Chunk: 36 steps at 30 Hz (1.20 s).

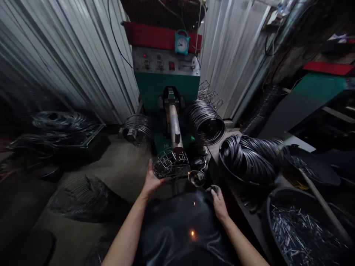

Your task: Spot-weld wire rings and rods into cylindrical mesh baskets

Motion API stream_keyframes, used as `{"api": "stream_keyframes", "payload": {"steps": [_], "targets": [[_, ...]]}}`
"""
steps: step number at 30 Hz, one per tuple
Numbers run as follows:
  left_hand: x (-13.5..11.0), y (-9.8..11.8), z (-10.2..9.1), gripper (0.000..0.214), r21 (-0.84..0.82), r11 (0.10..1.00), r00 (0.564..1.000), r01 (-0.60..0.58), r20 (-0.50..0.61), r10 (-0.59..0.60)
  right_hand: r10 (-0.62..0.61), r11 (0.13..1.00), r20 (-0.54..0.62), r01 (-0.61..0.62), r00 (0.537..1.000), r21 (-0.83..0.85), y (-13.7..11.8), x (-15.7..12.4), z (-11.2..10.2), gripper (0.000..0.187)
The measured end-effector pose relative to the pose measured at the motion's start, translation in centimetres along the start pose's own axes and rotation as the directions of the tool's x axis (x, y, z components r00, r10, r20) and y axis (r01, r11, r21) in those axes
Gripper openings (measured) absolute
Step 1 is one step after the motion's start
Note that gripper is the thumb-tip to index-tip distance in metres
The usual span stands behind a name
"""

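The person's two hands are apart. The left hand (152,181) is clamped on the wire basket (169,165), thumb up along its left side and fingers beneath. The basket sits just beyond that hand, below the end of the metal arm (175,127), which juts from the green machine (146,87). The right hand (218,201) has its fingers curled in; whether they grip something cannot be told. Nearest to it, just ahead and to its left, is a small bowl (197,181), with a spark at its edge. Between the forearms lies a dark apron (177,221), with a bright spark over it. Beyond the hands, wire rings hang at either side of the arm: the left rings (141,127) and the right rings (203,120). Well to the right of the right hand are a tub of wire hoops (235,175) and, nearer, a tub of metal pins (266,216). A blue clock (182,43) stands high beyond both hands.
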State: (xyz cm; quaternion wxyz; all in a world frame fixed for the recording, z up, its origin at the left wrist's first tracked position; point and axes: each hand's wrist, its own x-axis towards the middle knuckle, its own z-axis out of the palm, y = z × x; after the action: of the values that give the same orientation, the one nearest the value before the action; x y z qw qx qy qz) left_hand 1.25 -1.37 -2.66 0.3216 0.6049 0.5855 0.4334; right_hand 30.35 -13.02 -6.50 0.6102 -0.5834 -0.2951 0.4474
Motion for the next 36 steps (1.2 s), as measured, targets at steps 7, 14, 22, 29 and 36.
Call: {"api": "stream_keyframes", "payload": {"steps": [7,14,22,29,36], "targets": [[-1.7,-1.5,1.3,0.111,-0.364,0.925,0.994,0.111,0.043,-0.102,0.289,0.923,-0.063,-0.261,0.955,0.282,0.2,1.1,-0.1,0.02],[-1.4,-0.6,0.5,0.112,-0.337,0.934,0.991,0.118,-0.021,-0.133,0.397,0.779,0.152,-0.42,0.905,0.465,-2.8,1.2,0.2,0.017],[-4.5,0.9,-1.0,0.103,-0.237,0.971,0.993,-0.014,0.107,0.04,-0.133,0.927,0.147,0.175,0.98,-0.331,-0.3,-2.7,-2.0,0.021],[-7.3,4.5,-1.1,0.096,0.185,0.944,0.95,-0.274,0.204,0.236,-0.135,0.61,0.6,0.543,0.788,-0.577,-7.5,-3.6,-0.3,0.022],[-7.0,8.8,-0.8,0.091,0.411,0.826,0.915,-0.385,0.284,0.285,0.058,0.306,0.639,0.595,0.767,-0.743,-13.8,-3.0,8.4,0.024]]}}
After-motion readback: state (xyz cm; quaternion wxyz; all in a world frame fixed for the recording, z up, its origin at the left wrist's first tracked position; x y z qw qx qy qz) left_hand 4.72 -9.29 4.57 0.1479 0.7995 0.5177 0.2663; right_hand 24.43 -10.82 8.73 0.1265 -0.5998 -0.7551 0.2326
